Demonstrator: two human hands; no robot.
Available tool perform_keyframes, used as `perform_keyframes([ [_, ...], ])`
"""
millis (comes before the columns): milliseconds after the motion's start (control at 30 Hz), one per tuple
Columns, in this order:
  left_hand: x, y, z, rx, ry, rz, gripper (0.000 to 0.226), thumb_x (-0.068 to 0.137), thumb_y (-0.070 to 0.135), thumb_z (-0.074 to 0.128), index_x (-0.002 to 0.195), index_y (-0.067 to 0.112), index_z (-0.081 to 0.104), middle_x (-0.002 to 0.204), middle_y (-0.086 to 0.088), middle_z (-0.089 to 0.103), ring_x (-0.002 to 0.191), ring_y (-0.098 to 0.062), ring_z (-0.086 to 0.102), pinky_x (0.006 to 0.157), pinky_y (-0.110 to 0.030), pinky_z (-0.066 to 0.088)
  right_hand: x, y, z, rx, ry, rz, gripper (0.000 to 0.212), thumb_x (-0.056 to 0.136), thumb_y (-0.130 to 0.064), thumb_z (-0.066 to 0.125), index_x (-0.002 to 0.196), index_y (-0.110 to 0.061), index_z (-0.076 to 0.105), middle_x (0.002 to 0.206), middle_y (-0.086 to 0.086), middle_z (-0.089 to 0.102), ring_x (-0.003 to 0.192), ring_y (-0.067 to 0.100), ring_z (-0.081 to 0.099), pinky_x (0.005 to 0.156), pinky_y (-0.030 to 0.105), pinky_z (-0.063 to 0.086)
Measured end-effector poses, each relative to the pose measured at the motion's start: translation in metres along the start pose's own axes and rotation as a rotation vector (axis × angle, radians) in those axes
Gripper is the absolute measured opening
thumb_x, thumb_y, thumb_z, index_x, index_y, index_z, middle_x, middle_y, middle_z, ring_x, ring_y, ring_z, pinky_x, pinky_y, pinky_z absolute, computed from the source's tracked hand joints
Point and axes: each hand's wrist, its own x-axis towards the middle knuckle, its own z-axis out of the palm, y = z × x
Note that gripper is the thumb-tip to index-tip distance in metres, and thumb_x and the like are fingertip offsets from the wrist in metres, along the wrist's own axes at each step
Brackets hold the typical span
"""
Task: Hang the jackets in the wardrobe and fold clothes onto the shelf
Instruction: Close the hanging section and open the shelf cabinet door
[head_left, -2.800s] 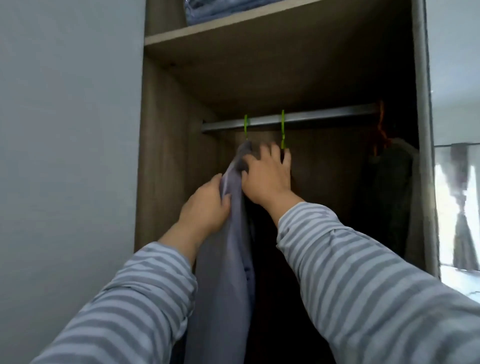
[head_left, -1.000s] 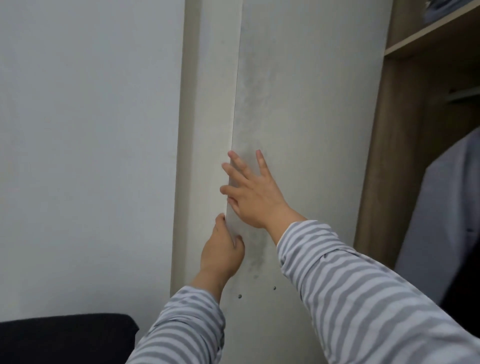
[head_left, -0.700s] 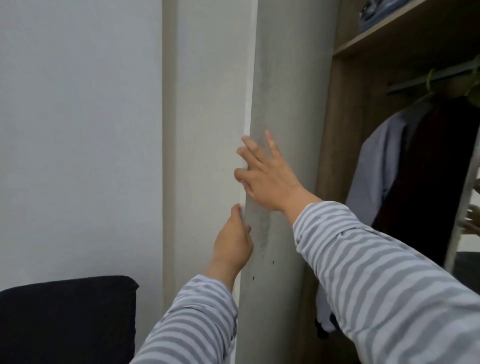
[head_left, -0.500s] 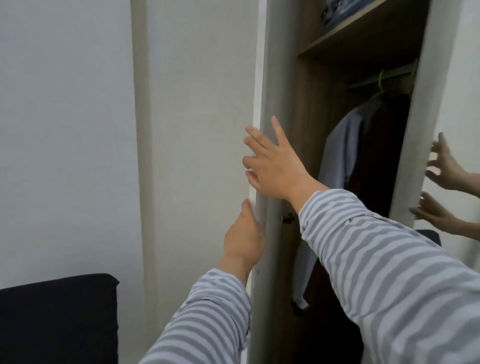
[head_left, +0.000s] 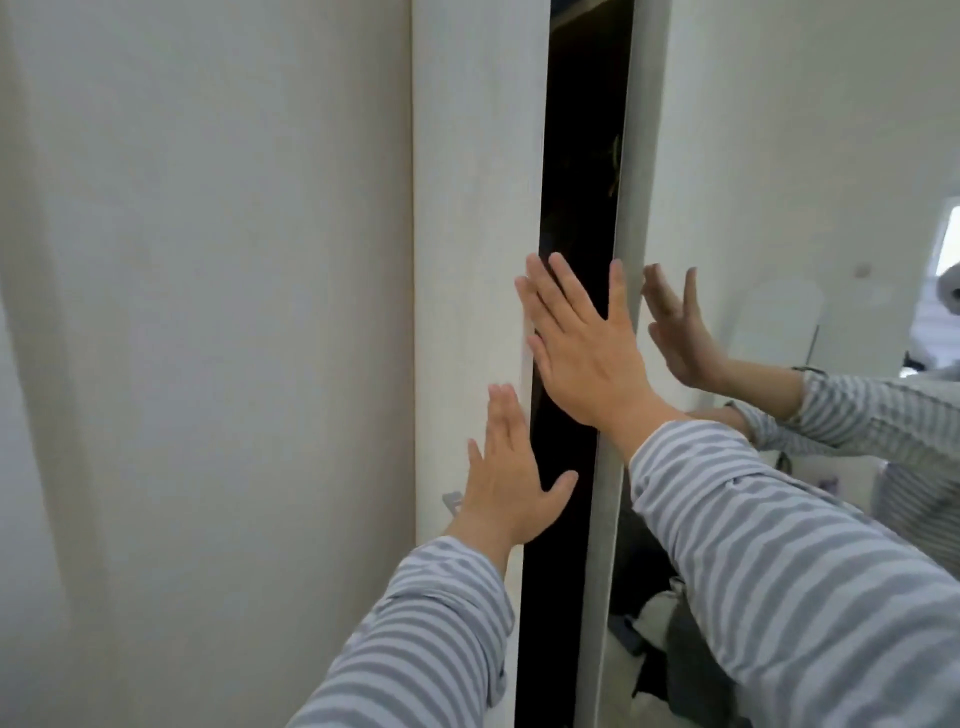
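A white wardrobe door (head_left: 467, 208) stands almost closed, leaving a narrow dark gap (head_left: 576, 182) between it and the mirrored door (head_left: 753, 156) on the right. My left hand (head_left: 506, 483) lies flat on the white door near its edge, fingers spread, holding nothing. My right hand (head_left: 582, 343) is flat and open higher up, across the gap, its fingertips at the white door's edge. The jackets inside are hidden in the dark gap.
The mirror on the right door reflects my hands and striped sleeves (head_left: 857, 415). A pale wall panel (head_left: 208, 312) fills the left. The mirror's lower part reflects dark items on the floor (head_left: 654, 623).
The white door has swung round from wide open to almost closed, hiding the hanging jackets. My left hand let go of the door's edge and now lies flat on its face.
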Motion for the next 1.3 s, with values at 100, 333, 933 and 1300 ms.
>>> perform_keyframes([
  [100,0.012,0.012,0.008,0.054,-0.127,-0.029,0.115,0.086,0.04,0.059,0.139,0.015,-0.04,0.148,-0.002,-0.045,0.144,-0.019,-0.028,0.118,-0.053,-0.002,-0.021,0.032,0.012,-0.108,-0.107,0.099,0.057,0.1,-0.031,0.024,0.152,-0.01,0.016,0.161,0.008,0.009,0.149,0.025,0.003,0.113,0.06,-0.009],
  [333,0.035,0.02,0.026,-0.004,-0.258,-0.029,0.123,0.081,0.025,0.065,0.134,0.024,-0.046,0.14,0.004,-0.054,0.14,-0.016,-0.034,0.117,-0.058,0.001,-0.049,0.054,0.017,-0.238,-0.327,0.07,0.085,0.086,-0.057,0.013,0.147,-0.006,-0.016,0.157,0.011,-0.023,0.145,0.027,-0.024,0.112,0.061,-0.013],
  [933,0.067,0.012,0.041,-0.019,-0.33,-0.002,0.121,0.079,0.036,0.066,0.134,0.04,-0.042,0.139,0.015,-0.053,0.144,-0.011,-0.026,0.116,-0.061,0.008,-0.048,0.054,0.039,-0.334,-0.223,0.08,0.064,0.096,-0.031,0.015,0.152,-0.007,-0.002,0.16,0.011,-0.011,0.148,0.028,-0.011,0.111,0.06,-0.015],
  [1300,0.039,0.036,0.05,-0.062,-0.184,-0.061,0.098,0.088,0.021,0.053,0.147,0.024,-0.024,0.156,0.003,-0.031,0.149,-0.022,-0.006,0.117,-0.058,0.008,-0.132,0.064,-0.004,-0.271,-0.291,0.089,0.064,0.095,-0.039,0.02,0.151,-0.008,0.021,0.16,0.013,0.008,0.148,0.029,0.007,0.114,0.061,0.007],
])
